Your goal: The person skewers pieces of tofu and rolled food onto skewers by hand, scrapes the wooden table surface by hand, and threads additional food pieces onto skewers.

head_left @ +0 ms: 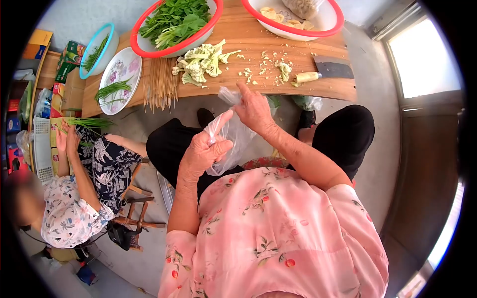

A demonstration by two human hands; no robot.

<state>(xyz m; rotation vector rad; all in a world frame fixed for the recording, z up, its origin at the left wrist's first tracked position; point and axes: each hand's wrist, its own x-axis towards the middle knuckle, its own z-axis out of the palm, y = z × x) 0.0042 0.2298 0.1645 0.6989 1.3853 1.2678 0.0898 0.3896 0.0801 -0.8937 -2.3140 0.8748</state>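
Observation:
A clear plastic bag (pixel 237 145) hangs above my lap between both hands. My left hand (pixel 201 155) is closed on its left side, with thin film stretched over the raised index finger. My right hand (pixel 254 110) grips the bag's upper edge, its index finger pointing toward the table edge. Some film (pixel 229 95) sticks out just left of that finger. Beyond my hands, cauliflower florets (pixel 201 63) lie heaped on the wooden table (pixel 243 27), with crumbs and a smaller cauliflower piece (pixel 283 71) to the right. A cleaver (pixel 334 68) with a pale handle rests near the table's right end.
Bundled thin skewers (pixel 162 82) overhang the table edge. Red-rimmed basins hold leafy greens (pixel 176 22) and pale slices (pixel 283 17). A floral plate (pixel 115 74) with chives and a blue-rimmed bowl (pixel 110 54) stand left. A seated person (pixel 74 198) holds chives at the left.

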